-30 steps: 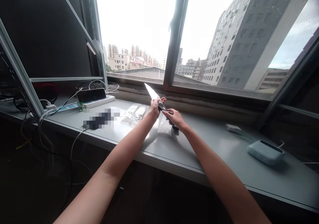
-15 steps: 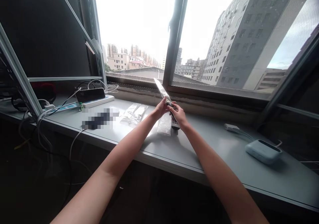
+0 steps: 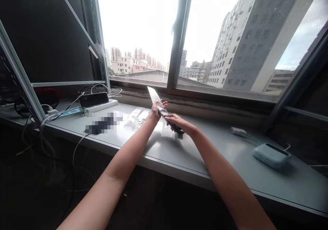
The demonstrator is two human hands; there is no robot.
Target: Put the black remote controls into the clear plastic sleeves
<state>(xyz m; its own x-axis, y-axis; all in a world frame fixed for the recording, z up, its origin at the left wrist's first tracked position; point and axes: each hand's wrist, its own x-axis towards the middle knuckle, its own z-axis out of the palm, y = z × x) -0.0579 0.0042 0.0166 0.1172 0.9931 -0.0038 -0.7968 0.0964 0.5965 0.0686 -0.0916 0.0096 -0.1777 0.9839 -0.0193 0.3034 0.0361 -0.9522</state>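
A clear plastic bag point(image 3: 153, 93) slants up toward the window, its lower part wrapped around or lying against a dark, elongated object point(image 3: 180, 131) with pale markings. My left hand point(image 3: 155, 110) is closed on the bag, with some fingers spread beyond it. At the dark object's lower end, my right hand point(image 3: 181, 123) grips it with the thumb on top. What exactly the object is, I cannot make out. Below the hands, another flat clear bag point(image 3: 168, 134) lies on the table. More clear bags point(image 3: 133, 116) rest left of my left hand.
On the grey table point(image 3: 230, 158), a light-blue case point(image 3: 271, 155) and a white plug point(image 3: 238, 131) with a cable lie at right. At left are a power strip point(image 3: 102, 104), a propped phone point(image 3: 94, 99), a small green bottle point(image 3: 84, 111), a blurred-out dark item point(image 3: 102, 125) and cables.
My left hand has slid left and up along the bag, away from my right hand. The dark object has tilted flatter, and the bag's tip has moved left and down.
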